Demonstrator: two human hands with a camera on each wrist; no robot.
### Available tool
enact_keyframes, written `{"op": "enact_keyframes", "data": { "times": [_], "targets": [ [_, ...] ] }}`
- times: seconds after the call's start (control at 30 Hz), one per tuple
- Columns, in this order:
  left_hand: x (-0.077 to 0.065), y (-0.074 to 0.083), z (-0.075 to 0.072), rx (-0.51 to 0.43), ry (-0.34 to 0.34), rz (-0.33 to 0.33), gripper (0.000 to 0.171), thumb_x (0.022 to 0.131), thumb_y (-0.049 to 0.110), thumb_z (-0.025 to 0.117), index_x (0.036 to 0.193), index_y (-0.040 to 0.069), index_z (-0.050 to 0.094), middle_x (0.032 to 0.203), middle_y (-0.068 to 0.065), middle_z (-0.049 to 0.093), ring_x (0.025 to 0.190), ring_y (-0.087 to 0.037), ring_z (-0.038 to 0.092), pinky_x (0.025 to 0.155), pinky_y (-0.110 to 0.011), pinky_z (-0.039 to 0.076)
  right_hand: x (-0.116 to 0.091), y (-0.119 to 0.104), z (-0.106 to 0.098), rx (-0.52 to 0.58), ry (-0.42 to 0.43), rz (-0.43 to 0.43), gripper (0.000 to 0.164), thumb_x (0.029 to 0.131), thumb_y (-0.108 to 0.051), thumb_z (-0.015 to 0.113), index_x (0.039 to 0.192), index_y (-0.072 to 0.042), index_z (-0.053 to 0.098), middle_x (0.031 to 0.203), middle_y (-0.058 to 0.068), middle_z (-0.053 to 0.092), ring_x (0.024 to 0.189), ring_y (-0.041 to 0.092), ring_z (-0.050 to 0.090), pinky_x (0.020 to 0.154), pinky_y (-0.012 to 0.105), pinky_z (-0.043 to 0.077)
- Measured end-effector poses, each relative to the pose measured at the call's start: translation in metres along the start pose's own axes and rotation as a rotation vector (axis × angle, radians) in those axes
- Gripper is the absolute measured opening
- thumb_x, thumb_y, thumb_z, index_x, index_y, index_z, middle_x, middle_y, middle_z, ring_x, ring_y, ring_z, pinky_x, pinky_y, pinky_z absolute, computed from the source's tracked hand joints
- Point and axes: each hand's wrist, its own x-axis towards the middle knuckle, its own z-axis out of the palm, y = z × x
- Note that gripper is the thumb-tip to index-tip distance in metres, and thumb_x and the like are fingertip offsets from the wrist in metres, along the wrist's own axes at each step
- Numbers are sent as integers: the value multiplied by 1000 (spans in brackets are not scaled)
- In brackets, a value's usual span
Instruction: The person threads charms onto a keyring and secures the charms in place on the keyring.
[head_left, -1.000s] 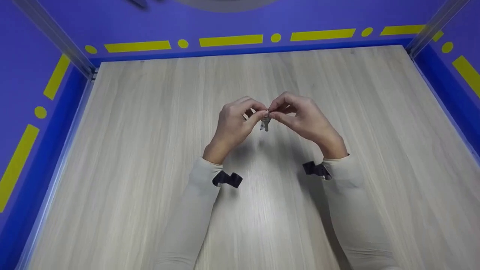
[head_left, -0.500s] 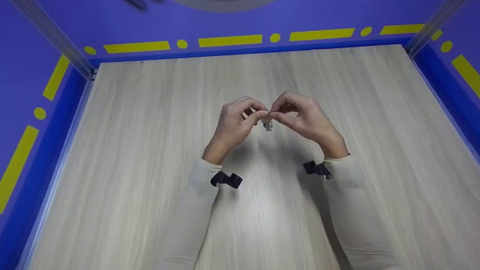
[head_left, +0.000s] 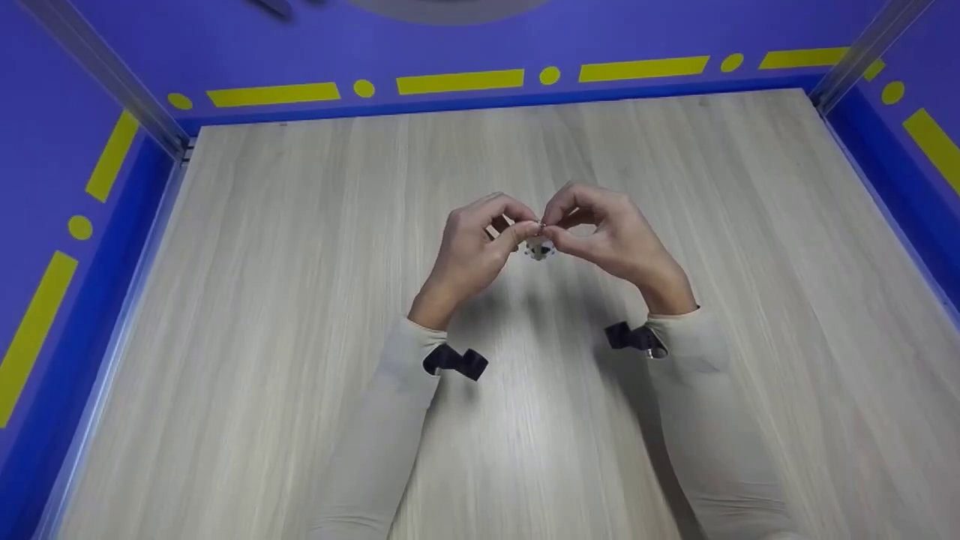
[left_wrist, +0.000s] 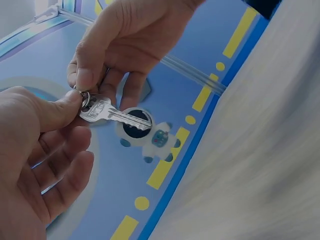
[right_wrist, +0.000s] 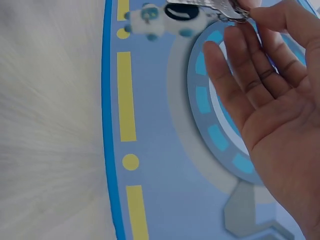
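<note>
Near the middle of the head view, the left hand (head_left: 476, 240) pinches a small metal ring (left_wrist: 85, 101) between thumb and fingertip. From the ring, at mid-left of the left wrist view, a silver key (left_wrist: 116, 115) points rightward; stamped letters (left_wrist: 100, 108) on its head are too small to read. Just right of it shows a white-and-teal astronaut charm (left_wrist: 158, 139). Right of centre in the head view, the right hand (head_left: 604, 229) pinches the ring too.

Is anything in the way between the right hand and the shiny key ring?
Nothing that shows: the right hand already pinches the key ring, close beside the left hand, and the key and astronaut charm hang below.
</note>
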Motion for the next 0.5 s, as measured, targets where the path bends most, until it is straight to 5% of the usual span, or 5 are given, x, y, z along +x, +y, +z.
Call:
{"op": "enact_keyframes", "data": {
  "times": [0.3,0.37,0.5],
  "targets": [
    [-2,0,8,-226,45,-173,14,100,14,76,99,0,73,90,-2,72,71,-18,65,60,-32,58,0,0,0,62,50,-8,7,94,7,75,96,6,69,99,10,70,95,25,67,89,34,60],
    [-1,0,9,-175,40,-147,14,101,14,75,100,0,74,91,-3,73,72,-18,67,62,-32,59,0,0,-1,37,49,11,6,94,7,75,96,5,69,98,10,70,94,25,67,89,33,59],
    [0,0,7,120,17,2,13,100,17,77,100,4,77,93,-2,74,76,-15,68,67,-27,57,-1,-1,-3,-45,28,51,8,92,9,73,96,3,70,97,12,69,90,23,67,87,31,58]
  ]
}}
